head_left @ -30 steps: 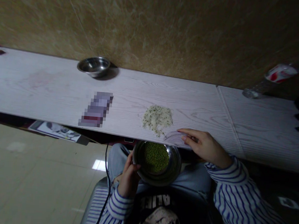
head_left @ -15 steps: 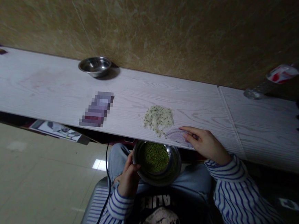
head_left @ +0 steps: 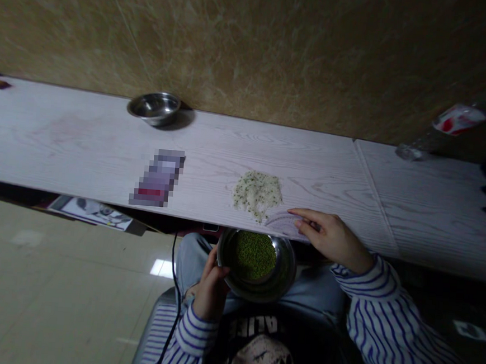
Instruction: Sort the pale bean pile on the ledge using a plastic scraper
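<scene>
My left hand grips the left rim of a steel bowl, which is tilted below the table edge over my lap. Many green mung beans lie inside it. On the table just above sits a flat heap of white rice mixed with green beans. My right hand pinches a thin, see-through, pale purple piece with a curved edge. That piece lies low over the table at the front edge, close to the heap's lower right; its exact kind is hard to make out.
A second steel bowl stands near the wall on the white table. Left of the heap lies a blurred-out flat object. A clear plastic bottle stands at the right. A black cable hangs left of my lap.
My right hand has shifted slightly left with the purple piece, towards the heap. The bowl in my left hand has moved a touch to the right.
</scene>
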The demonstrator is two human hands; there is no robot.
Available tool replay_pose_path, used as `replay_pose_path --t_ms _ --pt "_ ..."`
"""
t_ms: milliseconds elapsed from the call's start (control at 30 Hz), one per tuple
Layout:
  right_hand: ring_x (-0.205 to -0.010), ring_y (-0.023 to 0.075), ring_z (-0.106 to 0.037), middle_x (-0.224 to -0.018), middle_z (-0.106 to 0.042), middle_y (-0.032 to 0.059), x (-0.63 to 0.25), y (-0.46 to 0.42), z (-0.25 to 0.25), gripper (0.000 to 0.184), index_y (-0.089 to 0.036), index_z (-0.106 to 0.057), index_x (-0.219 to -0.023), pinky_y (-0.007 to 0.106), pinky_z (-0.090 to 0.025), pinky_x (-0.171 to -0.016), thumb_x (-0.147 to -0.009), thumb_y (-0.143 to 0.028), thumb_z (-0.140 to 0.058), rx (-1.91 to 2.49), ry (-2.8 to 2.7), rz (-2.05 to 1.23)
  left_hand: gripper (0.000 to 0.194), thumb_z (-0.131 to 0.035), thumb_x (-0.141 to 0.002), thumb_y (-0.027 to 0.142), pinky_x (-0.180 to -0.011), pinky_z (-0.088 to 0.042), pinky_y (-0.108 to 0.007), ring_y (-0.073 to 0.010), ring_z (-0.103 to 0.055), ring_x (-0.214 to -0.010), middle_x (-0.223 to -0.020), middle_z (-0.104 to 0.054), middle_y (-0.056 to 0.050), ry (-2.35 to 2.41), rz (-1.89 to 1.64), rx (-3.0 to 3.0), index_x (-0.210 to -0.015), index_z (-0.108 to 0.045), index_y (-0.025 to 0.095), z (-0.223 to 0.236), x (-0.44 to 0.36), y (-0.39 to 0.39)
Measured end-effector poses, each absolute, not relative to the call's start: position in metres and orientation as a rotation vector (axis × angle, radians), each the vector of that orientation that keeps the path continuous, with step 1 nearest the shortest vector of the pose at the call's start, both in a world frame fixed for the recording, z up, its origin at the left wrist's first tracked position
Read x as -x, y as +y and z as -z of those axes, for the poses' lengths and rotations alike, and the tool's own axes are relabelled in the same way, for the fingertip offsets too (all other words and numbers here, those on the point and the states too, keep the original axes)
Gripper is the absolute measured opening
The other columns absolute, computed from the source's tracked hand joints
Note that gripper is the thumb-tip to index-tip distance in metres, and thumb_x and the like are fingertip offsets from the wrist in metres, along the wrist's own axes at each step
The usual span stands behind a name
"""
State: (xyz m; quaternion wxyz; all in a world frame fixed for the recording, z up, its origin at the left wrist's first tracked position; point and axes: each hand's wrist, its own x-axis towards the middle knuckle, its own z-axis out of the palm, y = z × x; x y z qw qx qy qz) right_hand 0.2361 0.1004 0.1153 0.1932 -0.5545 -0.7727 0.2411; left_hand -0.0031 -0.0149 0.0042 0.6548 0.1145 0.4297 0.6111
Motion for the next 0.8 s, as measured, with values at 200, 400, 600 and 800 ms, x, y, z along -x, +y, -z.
replay_pose_path --t_ms 200,400,600,800 --pt "-0.063 0.0157 -0.068 -0.099 -0.083 0.0057 -0.219 0.098 -0.118 0.036 -0.023 -0.077 -0.121 0.026 -0.051 -0.055 -0.093 -0.025 -0.056 1.549 -2.189 -0.676 0.057 -0.068 -0.074 0.023 -0.099 -0.050 -0.045 -0.0327 -0.060 -0.126 -0.128 -0.073 -0.003 0.992 -1.370 -0.249 -0.130 -0.069 0.032 -0.005 0.003 -0.014" --pt "-0.066 0.0168 -0.070 -0.107 -0.082 0.0069 -0.219 0.104 -0.117 0.036 -0.023 -0.078 -0.120 0.029 -0.055 -0.059 -0.093 -0.024 -0.055 1.564 -2.207 -0.619 0.057 -0.068 -0.074 0.025 -0.101 -0.048 -0.045 -0.0338 -0.056 -0.131 -0.132 -0.070 -0.004 0.990 -1.368 -0.280 -0.131 -0.069 0.032 -0.001 0.005 -0.015" --pt "-0.060 0.0176 -0.066 -0.081 -0.080 0.0060 -0.232 0.113 -0.118 0.039 -0.018 -0.077 -0.122 0.028 -0.049 -0.053 -0.092 -0.028 -0.055 1.608 -2.159 -0.602 0.057 -0.070 -0.074 0.024 -0.105 -0.048 -0.045 -0.0332 -0.056 -0.132 -0.131 -0.071 -0.004 0.981 -1.395 -0.256 -0.130 -0.069 0.029 0.002 0.005 -0.014" --pt "-0.053 0.0159 -0.059 -0.073 -0.076 0.0047 -0.239 0.117 -0.120 0.040 -0.018 -0.078 -0.120 0.028 -0.043 -0.049 -0.090 -0.030 -0.056 1.665 -2.070 -0.531 0.053 -0.069 -0.074 0.024 -0.107 -0.046 -0.046 -0.0328 -0.054 -0.136 -0.135 -0.071 -0.005 0.972 -1.408 -0.294 -0.126 -0.072 0.030 0.003 0.005 -0.014"
